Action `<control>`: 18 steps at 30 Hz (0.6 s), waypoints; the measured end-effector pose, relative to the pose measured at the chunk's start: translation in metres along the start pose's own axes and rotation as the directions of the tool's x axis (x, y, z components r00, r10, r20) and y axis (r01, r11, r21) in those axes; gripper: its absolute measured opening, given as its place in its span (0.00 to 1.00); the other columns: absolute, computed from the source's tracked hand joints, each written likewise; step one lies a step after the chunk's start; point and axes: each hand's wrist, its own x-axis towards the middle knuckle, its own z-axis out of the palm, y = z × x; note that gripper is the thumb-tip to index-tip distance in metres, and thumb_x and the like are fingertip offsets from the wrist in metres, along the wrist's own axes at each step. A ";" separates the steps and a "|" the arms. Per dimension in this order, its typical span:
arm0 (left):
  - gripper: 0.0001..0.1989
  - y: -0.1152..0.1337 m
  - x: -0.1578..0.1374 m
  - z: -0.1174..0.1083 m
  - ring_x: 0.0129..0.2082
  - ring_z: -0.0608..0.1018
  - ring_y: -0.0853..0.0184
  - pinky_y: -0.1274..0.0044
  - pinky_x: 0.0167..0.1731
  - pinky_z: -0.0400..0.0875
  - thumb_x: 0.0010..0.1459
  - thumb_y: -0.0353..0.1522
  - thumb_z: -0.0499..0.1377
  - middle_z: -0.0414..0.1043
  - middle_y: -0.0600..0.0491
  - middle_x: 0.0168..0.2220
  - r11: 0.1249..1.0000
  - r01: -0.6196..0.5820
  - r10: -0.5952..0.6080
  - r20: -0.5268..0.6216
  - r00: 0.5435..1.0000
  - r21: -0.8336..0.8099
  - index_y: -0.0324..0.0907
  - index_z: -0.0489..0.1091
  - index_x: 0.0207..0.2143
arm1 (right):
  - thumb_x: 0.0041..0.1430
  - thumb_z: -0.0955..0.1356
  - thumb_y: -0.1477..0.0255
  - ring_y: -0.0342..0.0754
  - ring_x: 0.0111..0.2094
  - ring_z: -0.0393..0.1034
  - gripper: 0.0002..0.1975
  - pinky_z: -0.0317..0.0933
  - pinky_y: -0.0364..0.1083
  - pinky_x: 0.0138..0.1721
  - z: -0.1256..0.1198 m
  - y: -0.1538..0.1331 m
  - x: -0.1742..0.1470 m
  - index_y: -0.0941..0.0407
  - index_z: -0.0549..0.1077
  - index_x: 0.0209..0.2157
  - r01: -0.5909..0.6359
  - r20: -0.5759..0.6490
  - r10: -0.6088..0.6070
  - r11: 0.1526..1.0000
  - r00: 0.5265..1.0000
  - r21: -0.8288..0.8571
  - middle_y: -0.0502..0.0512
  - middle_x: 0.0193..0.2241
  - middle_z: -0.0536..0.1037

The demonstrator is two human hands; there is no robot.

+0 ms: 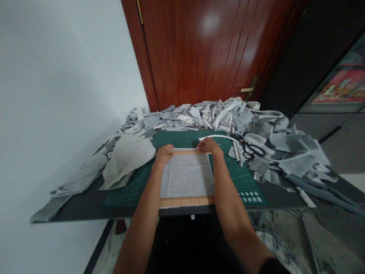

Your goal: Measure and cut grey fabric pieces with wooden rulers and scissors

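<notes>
A light grey cloth piece (pixel 188 175) lies flat in front of me. A pale wooden strip (pixel 188 152) crosses its far end, and a wider wooden strip (pixel 186 201) with marks like a ruler's lies along its near end. My left hand (pixel 164 155) is closed at the cloth's far left corner, its fingertips pinching the edge beside the far strip. At the far right corner my right hand (pixel 209 145) is closed on the same edge, thumb and fingers together. The fingertips are small here, and some fingers are hidden.
Under the cloth is a green cutting mat (pixel 137 182) on a dark table (pixel 82 209). Grey fabric scraps (pixel 199 114) are heaped along the back and right. Black-handled scissors (pixel 251 150) lie at right, and a larger grey cloth (pixel 128 156) at left. A wooden door (pixel 205 49) stands behind.
</notes>
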 end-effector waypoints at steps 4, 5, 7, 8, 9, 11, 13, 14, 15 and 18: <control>0.18 0.001 0.000 0.000 0.51 0.84 0.59 0.70 0.57 0.75 0.49 0.22 0.67 0.83 0.46 0.48 1.000 0.003 -0.003 -0.001 1.000 0.020 0.39 0.78 0.44 | 0.59 0.72 0.75 0.45 0.40 0.79 0.08 0.66 0.39 0.42 0.008 -0.016 0.004 0.55 0.85 0.38 0.128 -0.016 -0.127 0.988 0.992 0.088 0.53 0.37 0.86; 0.18 0.002 0.000 0.000 0.51 0.84 0.60 0.71 0.57 0.75 0.49 0.22 0.67 0.83 0.46 0.48 1.000 0.001 -0.001 -0.001 1.000 0.026 0.39 0.78 0.44 | 0.61 0.71 0.75 0.44 0.41 0.79 0.08 0.66 0.39 0.43 0.013 -0.023 0.006 0.56 0.85 0.39 0.186 -0.035 -0.182 0.973 0.983 0.140 0.54 0.39 0.86; 0.18 0.002 0.000 -0.001 0.50 0.84 0.60 0.72 0.56 0.75 0.50 0.23 0.66 0.83 0.47 0.49 0.999 -0.002 0.002 -0.003 1.000 0.040 0.40 0.78 0.45 | 0.62 0.70 0.73 0.44 0.41 0.78 0.09 0.65 0.39 0.44 0.026 -0.039 0.009 0.59 0.84 0.38 0.314 -0.092 -0.300 0.911 0.949 0.268 0.55 0.39 0.85; 0.18 0.003 -0.001 -0.001 0.50 0.84 0.60 0.72 0.56 0.76 0.50 0.23 0.66 0.83 0.47 0.49 0.999 -0.003 0.003 -0.004 1.000 0.049 0.40 0.78 0.45 | 0.62 0.70 0.72 0.44 0.40 0.77 0.09 0.64 0.40 0.44 0.032 -0.047 0.011 0.60 0.83 0.38 0.366 -0.116 -0.347 0.872 0.931 0.325 0.55 0.38 0.85; 0.18 0.003 -0.001 -0.002 0.49 0.84 0.60 0.72 0.55 0.76 0.50 0.23 0.66 0.83 0.48 0.48 0.998 -0.003 0.003 -0.005 1.000 0.058 0.41 0.78 0.44 | 0.62 0.70 0.71 0.44 0.39 0.76 0.09 0.64 0.40 0.43 0.039 -0.054 0.012 0.60 0.83 0.37 0.403 -0.131 -0.383 0.835 0.914 0.373 0.55 0.38 0.85; 0.17 0.004 -0.001 -0.002 0.48 0.84 0.60 0.72 0.54 0.76 0.49 0.23 0.66 0.84 0.49 0.46 0.997 -0.003 0.004 -0.008 1.000 0.081 0.42 0.79 0.43 | 0.62 0.70 0.70 0.44 0.38 0.75 0.10 0.63 0.40 0.41 0.051 -0.067 0.014 0.60 0.82 0.38 0.438 -0.134 -0.425 0.783 0.895 0.441 0.54 0.37 0.84; 0.16 0.005 -0.001 -0.002 0.47 0.84 0.58 0.71 0.53 0.76 0.49 0.24 0.67 0.84 0.50 0.44 0.995 -0.006 0.007 -0.013 1.000 0.104 0.43 0.79 0.42 | 0.62 0.70 0.69 0.43 0.37 0.74 0.10 0.62 0.39 0.40 0.060 -0.075 0.015 0.60 0.82 0.39 0.435 -0.139 -0.423 0.762 0.895 0.481 0.54 0.37 0.84; 0.16 0.005 -0.001 -0.002 0.47 0.84 0.58 0.71 0.54 0.76 0.49 0.24 0.67 0.84 0.50 0.44 0.994 -0.008 0.010 -0.017 1.000 0.112 0.43 0.79 0.42 | 0.62 0.70 0.69 0.43 0.37 0.74 0.10 0.62 0.39 0.40 0.064 -0.077 0.015 0.60 0.82 0.39 0.416 -0.137 -0.403 0.769 0.905 0.486 0.53 0.37 0.84; 0.17 0.005 -0.001 -0.002 0.48 0.84 0.58 0.71 0.54 0.75 0.49 0.24 0.67 0.84 0.49 0.45 0.993 -0.010 0.012 -0.022 1.000 0.118 0.43 0.79 0.42 | 0.62 0.70 0.70 0.43 0.36 0.74 0.09 0.62 0.39 0.39 0.067 -0.077 0.016 0.60 0.82 0.39 0.387 -0.129 -0.373 0.786 0.919 0.483 0.53 0.36 0.84; 0.18 0.005 -0.002 -0.002 0.50 0.83 0.58 0.71 0.55 0.75 0.50 0.24 0.67 0.83 0.48 0.48 0.992 -0.005 0.010 -0.038 0.999 0.124 0.43 0.78 0.45 | 0.61 0.70 0.74 0.42 0.34 0.74 0.07 0.63 0.38 0.39 0.073 -0.074 0.017 0.60 0.82 0.37 0.292 -0.091 -0.282 0.842 0.955 0.453 0.53 0.35 0.84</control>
